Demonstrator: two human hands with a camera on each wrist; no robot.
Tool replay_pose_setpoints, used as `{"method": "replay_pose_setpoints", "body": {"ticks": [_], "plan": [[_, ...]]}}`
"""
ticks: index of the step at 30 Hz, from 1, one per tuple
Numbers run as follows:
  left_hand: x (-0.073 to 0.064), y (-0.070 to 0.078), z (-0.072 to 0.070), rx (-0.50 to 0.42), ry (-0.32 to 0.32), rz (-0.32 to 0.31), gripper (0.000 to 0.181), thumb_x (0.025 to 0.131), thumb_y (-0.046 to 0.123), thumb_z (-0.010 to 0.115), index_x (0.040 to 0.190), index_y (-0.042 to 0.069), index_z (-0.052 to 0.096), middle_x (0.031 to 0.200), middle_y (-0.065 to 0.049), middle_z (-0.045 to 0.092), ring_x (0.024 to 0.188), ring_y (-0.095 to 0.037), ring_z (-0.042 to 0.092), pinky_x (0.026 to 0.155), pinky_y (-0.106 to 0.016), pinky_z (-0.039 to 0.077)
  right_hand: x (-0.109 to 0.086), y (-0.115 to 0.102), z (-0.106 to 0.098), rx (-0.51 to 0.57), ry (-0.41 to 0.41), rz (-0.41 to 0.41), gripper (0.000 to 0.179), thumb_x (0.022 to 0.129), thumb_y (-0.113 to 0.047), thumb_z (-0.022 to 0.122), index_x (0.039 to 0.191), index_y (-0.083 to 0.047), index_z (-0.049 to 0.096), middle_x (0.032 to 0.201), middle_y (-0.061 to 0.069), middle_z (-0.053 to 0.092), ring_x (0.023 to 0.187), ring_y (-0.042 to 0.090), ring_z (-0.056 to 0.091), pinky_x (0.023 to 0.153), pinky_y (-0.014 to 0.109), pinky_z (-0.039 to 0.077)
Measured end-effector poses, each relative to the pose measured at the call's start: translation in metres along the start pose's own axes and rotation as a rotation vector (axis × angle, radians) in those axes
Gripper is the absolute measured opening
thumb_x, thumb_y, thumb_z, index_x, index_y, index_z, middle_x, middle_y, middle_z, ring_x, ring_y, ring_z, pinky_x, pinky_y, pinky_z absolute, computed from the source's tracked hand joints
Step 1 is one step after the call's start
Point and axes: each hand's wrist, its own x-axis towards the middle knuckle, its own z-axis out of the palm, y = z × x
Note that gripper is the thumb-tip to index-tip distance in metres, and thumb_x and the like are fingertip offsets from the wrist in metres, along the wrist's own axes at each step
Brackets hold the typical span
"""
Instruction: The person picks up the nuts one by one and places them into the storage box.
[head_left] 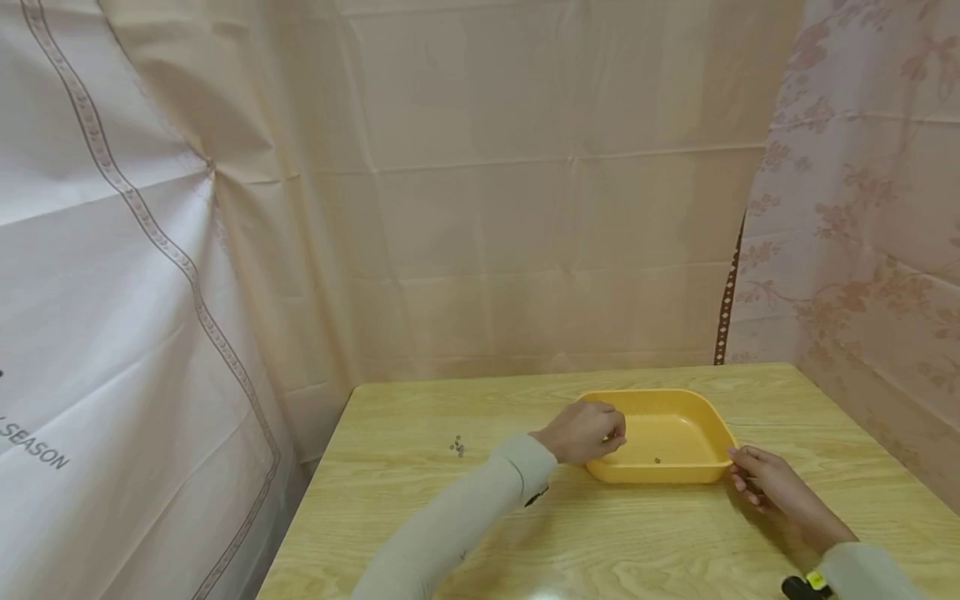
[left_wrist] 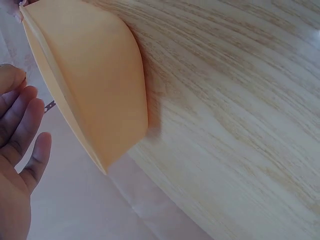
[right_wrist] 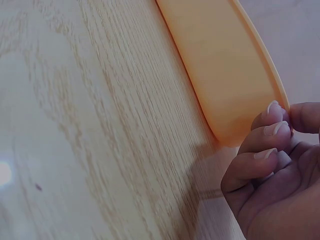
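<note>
A yellow plastic tray with raised sides stands on the table. My left hand is over the tray's left end, thumb and index fingertip together. A tiny dark edge of a small metal nut shows at those fingertips in the left wrist view, mostly hidden; the other fingers are loosely bent. With thumb and fingers, my right hand pinches the rim at the tray's right end. One small metal nut lies on the tray floor. Several similar loose nuts lie on the table, left of the tray.
The wood-patterned table meets a beige hanging cloth at its back edge. More cloth hangs at the left and right. A black object with a yellow-green patch shows by the right sleeve.
</note>
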Motion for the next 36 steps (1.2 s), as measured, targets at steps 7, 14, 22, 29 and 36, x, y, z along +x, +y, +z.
{"method": "replay_pose_setpoints", "body": {"ticks": [7,14,22,29,36], "plan": [[-0.0016,0.002,0.0052,-0.016,-0.026,0.025,0.011,0.103,0.029,0.066,0.102,0.023,0.074,0.097,0.015,0.067,0.081,0.005,0.055,0.072,-0.007,0.041,0.0004,0.0001,0.0009,0.009,0.002,0.004,0.04,0.113,-0.038,0.039,0.093,-0.006,0.051,0.073,-0.001,0.052,0.055,0.009,0.047,0.048,0.026,0.044],[-0.0046,0.003,0.0077,-0.015,-0.036,0.037,0.012,0.103,0.03,0.065,0.102,0.022,0.074,0.097,0.015,0.068,0.083,0.005,0.056,0.074,-0.007,0.042,-0.0009,-0.0022,0.0024,-0.007,0.009,0.009,0.041,0.112,-0.04,0.038,0.094,-0.005,0.051,0.074,-0.001,0.053,0.055,0.01,0.047,0.049,0.026,0.044],[-0.0064,0.0061,0.0077,-0.023,-0.053,0.04,0.011,0.103,0.029,0.065,0.102,0.022,0.074,0.095,0.017,0.068,0.081,0.006,0.055,0.075,-0.008,0.042,-0.0001,-0.0019,0.0003,0.021,0.015,0.054,0.041,0.112,-0.042,0.04,0.094,-0.007,0.054,0.075,-0.002,0.053,0.057,0.009,0.048,0.051,0.025,0.044],[-0.0063,0.0079,0.008,-0.022,-0.084,0.049,0.01,0.102,0.03,0.067,0.098,0.025,0.075,0.091,0.02,0.068,0.078,0.005,0.051,0.082,-0.01,0.041,0.001,0.0001,-0.0001,0.017,0.022,0.055,0.041,0.112,-0.042,0.04,0.094,-0.008,0.054,0.075,-0.002,0.053,0.057,0.01,0.048,0.051,0.026,0.044],[-0.0082,0.0086,0.0067,-0.023,-0.089,0.043,0.01,0.102,0.029,0.067,0.097,0.026,0.076,0.091,0.021,0.068,0.077,0.005,0.05,0.087,-0.012,0.04,0.0004,-0.0011,0.0005,0.008,0.021,0.057,0.041,0.112,-0.042,0.04,0.093,-0.008,0.053,0.074,-0.002,0.053,0.057,0.009,0.047,0.051,0.026,0.044]]}}
